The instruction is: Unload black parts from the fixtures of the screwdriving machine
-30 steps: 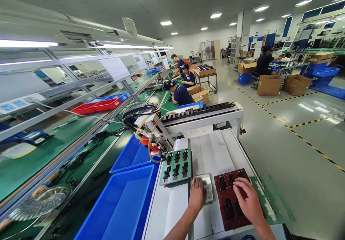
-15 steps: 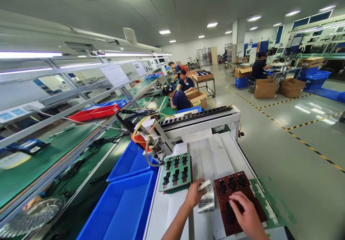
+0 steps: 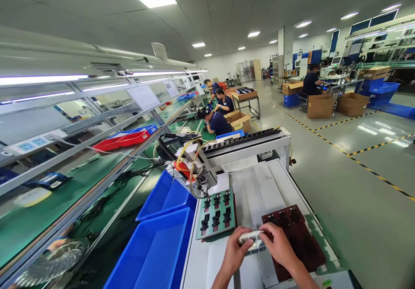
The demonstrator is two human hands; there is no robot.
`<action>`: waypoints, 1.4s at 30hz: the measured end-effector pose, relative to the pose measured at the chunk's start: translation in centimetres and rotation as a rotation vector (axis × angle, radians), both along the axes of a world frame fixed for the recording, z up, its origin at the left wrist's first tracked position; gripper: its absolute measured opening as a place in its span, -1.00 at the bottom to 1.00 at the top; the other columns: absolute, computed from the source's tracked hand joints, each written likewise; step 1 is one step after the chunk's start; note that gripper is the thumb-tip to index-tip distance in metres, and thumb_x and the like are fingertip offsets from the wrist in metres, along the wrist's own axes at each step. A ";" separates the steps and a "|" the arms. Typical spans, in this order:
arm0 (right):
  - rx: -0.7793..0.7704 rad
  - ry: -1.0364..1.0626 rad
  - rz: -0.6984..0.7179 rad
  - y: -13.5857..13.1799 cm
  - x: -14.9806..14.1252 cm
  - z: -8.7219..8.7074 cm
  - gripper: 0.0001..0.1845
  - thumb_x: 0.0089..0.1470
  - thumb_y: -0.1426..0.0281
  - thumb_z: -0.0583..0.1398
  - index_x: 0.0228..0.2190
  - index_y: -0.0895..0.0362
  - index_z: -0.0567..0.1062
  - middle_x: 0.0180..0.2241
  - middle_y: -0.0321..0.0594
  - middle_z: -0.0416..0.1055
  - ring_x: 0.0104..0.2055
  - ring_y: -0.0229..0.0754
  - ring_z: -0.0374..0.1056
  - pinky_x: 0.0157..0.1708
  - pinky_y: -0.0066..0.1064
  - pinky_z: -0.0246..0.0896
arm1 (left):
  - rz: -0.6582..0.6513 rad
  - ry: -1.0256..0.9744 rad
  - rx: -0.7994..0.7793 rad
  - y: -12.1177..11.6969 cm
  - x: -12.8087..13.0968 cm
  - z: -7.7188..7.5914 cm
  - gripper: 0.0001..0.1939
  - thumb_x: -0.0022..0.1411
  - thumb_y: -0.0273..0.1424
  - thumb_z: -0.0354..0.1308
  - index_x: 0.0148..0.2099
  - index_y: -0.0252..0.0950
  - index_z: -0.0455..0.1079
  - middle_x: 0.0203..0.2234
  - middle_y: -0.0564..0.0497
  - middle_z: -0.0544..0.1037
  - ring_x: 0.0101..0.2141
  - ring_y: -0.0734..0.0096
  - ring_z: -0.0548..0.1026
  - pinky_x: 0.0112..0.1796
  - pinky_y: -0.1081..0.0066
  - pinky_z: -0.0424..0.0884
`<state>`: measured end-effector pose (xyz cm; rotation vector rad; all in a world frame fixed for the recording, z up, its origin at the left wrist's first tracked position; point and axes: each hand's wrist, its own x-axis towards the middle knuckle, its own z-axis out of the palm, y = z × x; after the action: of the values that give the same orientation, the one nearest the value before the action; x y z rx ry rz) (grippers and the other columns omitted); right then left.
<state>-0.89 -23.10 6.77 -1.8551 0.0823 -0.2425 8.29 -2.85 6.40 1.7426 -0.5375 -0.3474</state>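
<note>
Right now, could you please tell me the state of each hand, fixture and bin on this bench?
left hand: closed on the small white part
right hand: pinching the same part
small white part: held above the bench between both hands
green fixture: flat, slots loaded with black parts
dark red fixture: flat, untouched
near blue bin: empty

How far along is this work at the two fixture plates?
Done: the green plate has six black parts seated, under the machine head. In hand: the left hand and right hand together hold a small silvery strip above the bench. Left: the dark red plate shows dark recesses; whether they hold parts is hard to tell.
</note>
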 end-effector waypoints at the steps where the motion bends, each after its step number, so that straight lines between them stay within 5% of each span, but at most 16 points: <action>1: 0.005 0.004 0.006 -0.1 -0.1 0.0 -0.86 0.29 0.35 0.24 -0.13 0.05 0.58 -0.16 -0.24 0.54 -0.11 -0.08 0.46 -0.06 -0.29 0.30 | 0.034 0.008 0.020 -0.1 -0.2 -0.1 -0.50 0.20 0.08 0.39 -0.13 -0.27 0.66 -0.24 -0.13 0.59 -0.20 0.11 0.54 -0.15 0.29 0.43; 14: -0.050 -0.177 -0.062 0.2 -0.1 -1.0 -0.66 0.44 0.19 0.19 -0.29 0.08 0.65 -0.27 -0.19 0.53 -0.18 -0.09 0.50 -0.13 -0.29 0.35 | 0.148 -0.125 0.080 -0.9 -0.7 0.8 -0.50 0.31 0.10 0.26 -0.34 -0.25 0.59 -0.44 -0.04 0.56 -0.36 0.22 0.46 -0.31 0.34 0.30; 18: -0.083 -0.166 -0.088 0.1 -0.5 -1.6 -0.75 0.43 0.22 0.21 -0.12 0.04 0.67 -0.22 -0.18 0.60 -0.17 -0.07 0.55 -0.13 -0.27 0.45 | 0.142 -0.115 0.084 -0.8 -0.7 0.9 -0.48 0.32 0.12 0.24 -0.35 -0.25 0.57 -0.44 -0.05 0.59 -0.35 0.19 0.48 -0.30 0.33 0.33; 24: -0.504 -0.426 -0.040 -0.4 -1.5 -0.7 -0.71 0.40 0.45 0.19 -0.04 -0.11 0.67 0.02 -0.12 0.56 0.06 0.07 0.46 0.06 -0.01 0.47 | 0.093 -0.089 0.060 -0.9 -0.9 0.2 -0.54 0.37 0.06 0.22 -0.16 -0.23 0.65 -0.26 -0.11 0.70 -0.18 0.08 0.59 -0.13 0.26 0.46; 31: -0.255 -0.318 -0.151 0.5 -0.2 -1.4 -0.36 0.38 0.47 0.20 0.39 -0.17 0.28 -0.15 -0.22 0.59 0.00 0.00 0.51 0.06 -0.03 0.55 | 0.108 0.017 -0.049 -0.9 -1.5 -0.4 -0.47 0.30 0.10 0.28 0.01 -0.25 0.58 -0.09 -0.17 0.68 -0.05 0.05 0.59 0.00 0.21 0.49; 37: -0.407 -0.451 -0.100 0.7 -0.2 -2.2 -0.50 0.39 0.42 0.22 0.27 -0.19 0.44 -0.14 -0.19 0.63 0.01 0.08 0.53 0.05 0.04 0.55 | 0.210 0.104 -0.094 -1.2 -1.8 -0.7 -0.44 0.29 0.17 0.25 -0.35 -0.26 0.38 -0.52 0.09 0.38 -0.45 0.40 0.31 -0.38 0.42 0.28; 42: -0.028 -0.308 -0.203 2.5 0.3 -1.7 -0.26 0.36 0.41 0.21 0.45 -0.06 0.11 0.11 -0.04 0.54 0.10 -0.01 0.54 0.10 -0.08 0.59 | 0.217 0.110 -0.097 -1.3 -1.8 -0.8 -0.41 0.25 0.20 0.27 -0.40 -0.25 0.35 -0.55 0.11 0.35 -0.47 0.42 0.26 -0.38 0.41 0.25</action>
<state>-0.57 -20.64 5.07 -1.8168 0.0546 -0.6705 6.51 -4.15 5.58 1.6589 -0.2781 -0.2581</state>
